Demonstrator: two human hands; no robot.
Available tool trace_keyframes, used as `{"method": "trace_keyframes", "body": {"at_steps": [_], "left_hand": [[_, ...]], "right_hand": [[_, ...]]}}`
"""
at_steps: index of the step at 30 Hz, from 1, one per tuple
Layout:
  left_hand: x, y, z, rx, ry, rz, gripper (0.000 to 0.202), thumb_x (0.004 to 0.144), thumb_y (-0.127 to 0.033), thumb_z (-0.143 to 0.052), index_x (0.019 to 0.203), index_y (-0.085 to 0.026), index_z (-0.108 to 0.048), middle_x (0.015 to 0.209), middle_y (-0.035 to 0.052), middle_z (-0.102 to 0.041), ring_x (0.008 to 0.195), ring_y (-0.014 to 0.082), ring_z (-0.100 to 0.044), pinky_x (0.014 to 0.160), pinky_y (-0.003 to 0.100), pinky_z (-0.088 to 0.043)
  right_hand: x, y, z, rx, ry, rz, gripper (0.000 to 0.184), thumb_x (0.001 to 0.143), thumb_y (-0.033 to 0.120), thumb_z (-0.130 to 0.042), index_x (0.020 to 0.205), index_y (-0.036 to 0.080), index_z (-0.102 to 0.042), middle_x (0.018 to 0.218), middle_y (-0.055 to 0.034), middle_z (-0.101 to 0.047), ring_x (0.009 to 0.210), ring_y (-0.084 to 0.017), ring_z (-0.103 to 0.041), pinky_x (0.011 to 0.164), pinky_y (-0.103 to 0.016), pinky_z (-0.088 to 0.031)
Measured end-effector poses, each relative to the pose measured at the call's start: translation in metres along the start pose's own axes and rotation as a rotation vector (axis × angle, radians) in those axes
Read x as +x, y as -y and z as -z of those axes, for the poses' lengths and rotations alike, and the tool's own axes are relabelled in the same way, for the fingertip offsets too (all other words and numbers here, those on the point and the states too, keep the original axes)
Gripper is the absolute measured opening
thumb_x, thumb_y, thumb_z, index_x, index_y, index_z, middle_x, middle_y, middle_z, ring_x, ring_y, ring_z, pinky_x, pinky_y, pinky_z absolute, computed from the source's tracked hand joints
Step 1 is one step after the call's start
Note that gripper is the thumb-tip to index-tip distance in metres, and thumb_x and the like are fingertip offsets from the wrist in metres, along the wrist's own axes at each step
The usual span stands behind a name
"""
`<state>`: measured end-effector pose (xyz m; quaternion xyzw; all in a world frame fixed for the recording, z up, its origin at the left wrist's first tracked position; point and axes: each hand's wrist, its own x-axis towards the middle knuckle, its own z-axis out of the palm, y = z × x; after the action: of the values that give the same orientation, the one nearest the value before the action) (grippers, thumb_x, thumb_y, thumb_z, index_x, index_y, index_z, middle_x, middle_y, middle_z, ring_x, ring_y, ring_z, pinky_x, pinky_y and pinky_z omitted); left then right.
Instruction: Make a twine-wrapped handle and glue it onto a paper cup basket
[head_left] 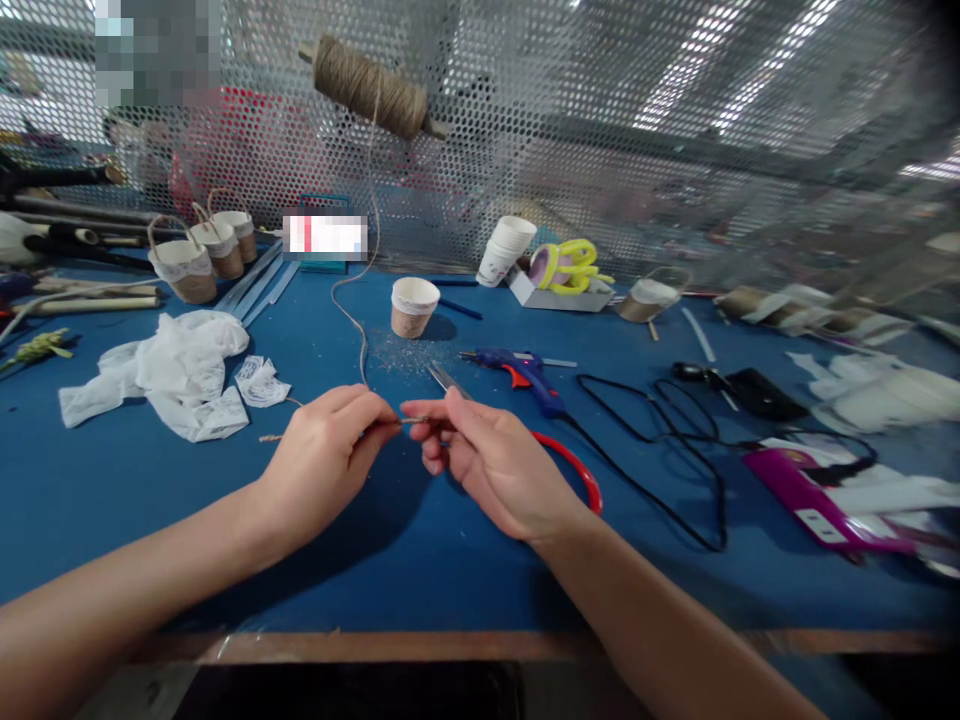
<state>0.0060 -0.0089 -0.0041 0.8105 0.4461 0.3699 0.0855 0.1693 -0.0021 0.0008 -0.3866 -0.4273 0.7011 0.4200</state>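
Note:
A short stretch of brown twine (413, 421) runs between my two hands just above the blue table. My left hand (319, 455) pinches it with closed fingertips, and a loose end pokes out on that hand's far-left side. Thumb and fingers of my right hand (499, 460) are closed on the other end. Below the right hand lie scissors with a red handle (577, 468); the hand covers their middle. Beyond stands a small paper cup (412, 312) wrapped in burlap with a white lace rim. A blue glue gun (525, 372) lies to its right.
A twine spool (369, 88) hangs on the mesh, its strand trailing down to the table. White lace (169, 375) is heaped at left, near several handled cups (187, 272). A black cord (682, 480) loops at right beside a purple tool (817, 500). Stacked cups (506, 250) stand behind.

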Motion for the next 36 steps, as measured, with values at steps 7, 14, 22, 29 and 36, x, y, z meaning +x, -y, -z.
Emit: {"method": "trace_keyframes", "body": {"at_steps": [7, 14, 22, 29, 36], "left_hand": [[0.000, 0.000, 0.000, 0.002, -0.016, -0.011, 0.012, 0.078, -0.010, -0.051, 0.069, -0.013, -0.056, 0.064, 0.0014, -0.058, 0.058, 0.0113, -0.051, 0.054, 0.022, -0.040], [-0.001, 0.003, -0.001, -0.043, -0.069, -0.012, 0.013, 0.080, -0.010, -0.049, 0.070, -0.014, -0.055, 0.063, 0.0006, -0.056, 0.060, 0.0101, -0.050, 0.056, 0.020, -0.040], [-0.001, 0.004, -0.001, -0.065, -0.105, -0.016, 0.011, 0.080, -0.011, -0.050, 0.070, -0.015, -0.056, 0.062, 0.0001, -0.055, 0.059, 0.0099, -0.049, 0.055, 0.020, -0.039], [-0.003, 0.004, -0.002, -0.080, -0.105, 0.002, 0.012, 0.079, -0.010, -0.050, 0.070, -0.014, -0.056, 0.063, 0.0006, -0.054, 0.060, 0.0104, -0.050, 0.055, 0.021, -0.039], [-0.003, -0.001, -0.004, -0.116, -0.069, 0.034, 0.010, 0.078, -0.010, -0.053, 0.069, -0.015, -0.054, 0.063, 0.0000, -0.054, 0.060, 0.0103, -0.050, 0.055, 0.020, -0.040]], "right_hand": [[-0.004, -0.001, 0.003, -0.432, -0.058, 0.282, 0.029, 0.082, 0.038, -0.049, 0.088, 0.018, -0.069, 0.070, -0.0025, -0.059, 0.062, -0.009, -0.051, 0.053, -0.023, -0.040], [-0.005, 0.002, 0.003, -0.373, -0.042, 0.203, 0.035, 0.083, 0.042, -0.045, 0.094, 0.018, -0.067, 0.072, -0.0031, -0.058, 0.060, -0.009, -0.049, 0.053, -0.024, -0.040], [-0.004, 0.004, 0.001, -0.098, 0.013, 0.031, 0.034, 0.082, 0.043, -0.048, 0.091, 0.017, -0.068, 0.068, -0.0021, -0.056, 0.055, -0.007, -0.047, 0.049, -0.023, -0.036], [-0.005, 0.003, -0.001, -0.143, -0.006, 0.089, 0.027, 0.078, 0.039, -0.055, 0.086, 0.017, -0.069, 0.071, -0.0027, -0.060, 0.057, -0.008, -0.049, 0.050, -0.022, -0.039], [-0.003, -0.008, 0.000, -0.413, -0.088, 0.281, 0.011, 0.072, 0.023, -0.063, 0.082, 0.020, -0.066, 0.066, 0.0014, -0.058, 0.056, -0.008, -0.052, 0.053, -0.023, -0.043]]}}
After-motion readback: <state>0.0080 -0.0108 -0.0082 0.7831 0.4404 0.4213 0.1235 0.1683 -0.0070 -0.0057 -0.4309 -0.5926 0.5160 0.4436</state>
